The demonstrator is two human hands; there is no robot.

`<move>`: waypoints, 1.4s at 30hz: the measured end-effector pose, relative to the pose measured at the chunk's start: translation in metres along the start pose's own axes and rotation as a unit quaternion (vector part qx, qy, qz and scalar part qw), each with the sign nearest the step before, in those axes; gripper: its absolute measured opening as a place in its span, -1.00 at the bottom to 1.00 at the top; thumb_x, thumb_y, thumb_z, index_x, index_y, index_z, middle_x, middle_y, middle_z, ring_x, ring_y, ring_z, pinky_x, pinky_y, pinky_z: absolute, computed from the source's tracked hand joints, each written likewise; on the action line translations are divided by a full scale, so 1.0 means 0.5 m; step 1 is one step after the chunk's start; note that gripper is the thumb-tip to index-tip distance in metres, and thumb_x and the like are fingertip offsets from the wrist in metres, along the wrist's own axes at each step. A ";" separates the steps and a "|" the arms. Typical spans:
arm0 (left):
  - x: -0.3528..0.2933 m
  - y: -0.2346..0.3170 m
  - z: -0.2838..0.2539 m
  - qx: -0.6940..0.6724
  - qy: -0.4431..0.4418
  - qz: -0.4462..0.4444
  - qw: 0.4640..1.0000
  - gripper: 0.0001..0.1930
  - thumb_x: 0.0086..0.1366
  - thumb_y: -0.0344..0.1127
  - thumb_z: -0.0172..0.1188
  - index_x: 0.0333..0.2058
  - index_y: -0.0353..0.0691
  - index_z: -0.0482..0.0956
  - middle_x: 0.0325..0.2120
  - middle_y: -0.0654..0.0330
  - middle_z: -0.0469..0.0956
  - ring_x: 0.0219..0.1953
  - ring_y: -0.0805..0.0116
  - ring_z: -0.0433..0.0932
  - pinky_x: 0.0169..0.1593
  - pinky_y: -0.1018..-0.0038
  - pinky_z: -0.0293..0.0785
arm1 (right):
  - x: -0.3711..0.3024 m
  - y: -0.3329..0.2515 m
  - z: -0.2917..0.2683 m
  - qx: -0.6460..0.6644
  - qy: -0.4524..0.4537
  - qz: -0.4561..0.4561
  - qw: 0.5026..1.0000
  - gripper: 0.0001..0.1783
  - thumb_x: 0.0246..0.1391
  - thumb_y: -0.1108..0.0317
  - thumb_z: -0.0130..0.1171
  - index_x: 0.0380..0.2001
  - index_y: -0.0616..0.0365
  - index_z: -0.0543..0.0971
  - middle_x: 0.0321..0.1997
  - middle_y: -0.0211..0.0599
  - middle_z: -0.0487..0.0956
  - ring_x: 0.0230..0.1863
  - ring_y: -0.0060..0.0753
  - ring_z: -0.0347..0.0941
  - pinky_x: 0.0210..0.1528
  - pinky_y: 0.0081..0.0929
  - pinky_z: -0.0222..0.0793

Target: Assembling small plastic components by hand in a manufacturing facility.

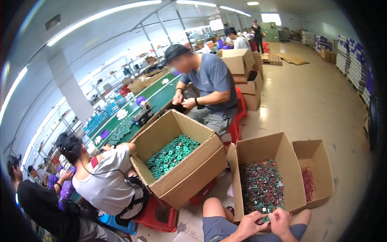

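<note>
Low at the front, over my lap, my left hand (249,226) pinches a small green round part (265,219), seemingly one of the ring-shaped pieces. My right hand (279,222) meets it from the other side, its fingertips closed at the part's edge; a bit of green shows there too. Just beyond my hands stands an open cardboard box (271,147) holding a mixed heap of green rings, dark pieces and red bits (262,185). The fine detail of the part is too small to make out.
Left of it, a larger cardboard box (189,186) of green rings (173,155) rests tilted on a red stool (159,218). A smaller box (320,155) on the right has red bits (308,183). Co-workers sit along a green conveyor table (157,94); cartons (236,64) are stacked behind.
</note>
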State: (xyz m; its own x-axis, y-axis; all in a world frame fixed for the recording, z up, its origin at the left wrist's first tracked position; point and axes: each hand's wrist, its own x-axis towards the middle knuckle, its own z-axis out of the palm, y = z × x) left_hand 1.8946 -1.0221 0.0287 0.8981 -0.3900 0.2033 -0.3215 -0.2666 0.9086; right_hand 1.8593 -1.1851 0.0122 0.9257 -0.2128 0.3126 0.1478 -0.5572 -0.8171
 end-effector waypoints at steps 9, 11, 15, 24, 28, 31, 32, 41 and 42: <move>0.000 -0.071 0.016 -0.018 0.008 0.037 0.999 -0.71 0.06 -0.32 0.45 -0.23 -0.29 0.67 -0.51 0.20 0.52 -0.51 0.40 0.56 -0.41 0.48 0.50 | 0.003 0.049 0.022 0.060 -0.028 0.022 0.998 -0.75 0.15 0.46 0.16 -0.55 0.12 0.33 -0.58 -0.58 0.27 -0.53 -0.73 0.14 -0.51 -0.59 0.08; -0.006 -0.063 0.006 -0.034 0.030 0.035 0.998 -0.71 0.07 -0.33 0.44 -0.23 -0.30 0.66 -0.51 0.20 0.51 -0.52 0.41 0.53 -0.41 0.47 0.49 | 0.017 0.055 0.017 0.224 -0.081 0.168 0.957 -0.73 0.13 0.44 0.16 -0.55 0.16 0.31 -0.57 -0.48 0.25 -0.52 -0.64 0.14 -0.48 -0.55 0.10; -0.017 -0.062 -0.003 -0.036 0.050 0.025 0.998 -0.71 0.08 -0.34 0.43 -0.22 -0.31 0.65 -0.52 0.19 0.49 -0.53 0.40 0.51 -0.42 0.48 0.47 | 0.011 0.016 0.026 0.032 -0.045 0.011 0.998 -0.73 0.14 0.44 0.15 -0.55 0.15 0.30 -0.55 -0.51 0.25 -0.49 -0.65 0.14 -0.48 -0.54 0.10; -0.036 -0.079 -0.021 -0.014 0.070 0.049 0.996 -0.66 0.07 -0.34 0.43 -0.18 -0.35 0.62 -0.45 0.12 0.51 -0.51 0.30 0.53 -0.38 0.44 0.51 | 0.019 0.058 0.057 0.076 -0.084 0.020 0.993 -0.75 0.10 0.49 0.16 -0.56 0.14 0.31 -0.56 -0.46 0.25 -0.52 -0.58 0.16 -0.49 -0.49 0.10; -0.030 -0.100 -0.014 -0.021 0.061 0.018 0.998 -0.67 0.08 -0.34 0.42 -0.18 -0.34 0.62 -0.45 0.12 0.51 -0.49 0.28 0.56 -0.39 0.43 0.52 | 0.012 0.034 0.069 0.072 -0.063 0.013 0.995 -0.76 0.10 0.48 0.14 -0.55 0.17 0.31 -0.56 -0.41 0.21 -0.51 -0.47 0.16 -0.45 -0.40 0.10; -0.025 -0.067 -0.020 -0.008 0.085 0.047 0.995 -0.68 0.08 -0.34 0.43 -0.19 -0.33 0.63 -0.47 0.13 0.51 -0.49 0.28 0.56 -0.40 0.42 0.52 | 0.025 0.013 0.053 0.044 -0.047 0.069 0.996 -0.73 0.09 0.46 0.15 -0.57 0.19 0.28 -0.53 -0.36 0.24 -0.47 -0.47 0.16 -0.41 -0.38 0.10; -0.023 -0.071 -0.015 0.011 0.094 0.058 0.994 -0.68 0.07 -0.33 0.43 -0.19 -0.32 0.64 -0.47 0.13 0.51 -0.51 0.29 0.56 -0.39 0.43 0.52 | 0.021 0.025 0.066 0.054 -0.025 0.059 0.997 -0.73 0.09 0.46 0.15 -0.57 0.19 0.28 -0.55 -0.37 0.23 -0.49 -0.46 0.15 -0.43 -0.37 0.09; -0.001 -0.088 -0.015 0.012 0.105 0.065 0.992 -0.68 0.08 -0.36 0.40 -0.18 -0.33 0.63 -0.44 0.11 0.53 -0.50 0.28 0.59 -0.39 0.41 0.54 | 0.048 0.052 0.076 0.068 -0.020 0.002 0.998 -0.75 0.13 0.44 0.14 -0.57 0.21 0.34 -0.58 -0.31 0.27 -0.55 -0.44 0.18 -0.51 -0.43 0.11; -0.004 -0.099 -0.013 0.011 0.104 0.053 0.993 -0.68 0.08 -0.36 0.40 -0.18 -0.32 0.63 -0.44 0.12 0.53 -0.51 0.29 0.59 -0.39 0.41 0.54 | 0.045 0.016 0.073 0.031 -0.042 -0.021 0.998 -0.75 0.14 0.43 0.14 -0.56 0.21 0.34 -0.58 -0.31 0.28 -0.54 -0.44 0.19 -0.51 -0.43 0.11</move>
State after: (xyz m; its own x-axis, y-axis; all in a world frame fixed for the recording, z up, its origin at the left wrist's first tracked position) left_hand 1.9107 -1.0022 -0.0144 0.9005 -0.2276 0.3706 -0.4222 -0.2536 0.8703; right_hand 1.8939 -1.1650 -0.0048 0.9442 -0.1206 0.3065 0.2052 -0.5123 -0.8339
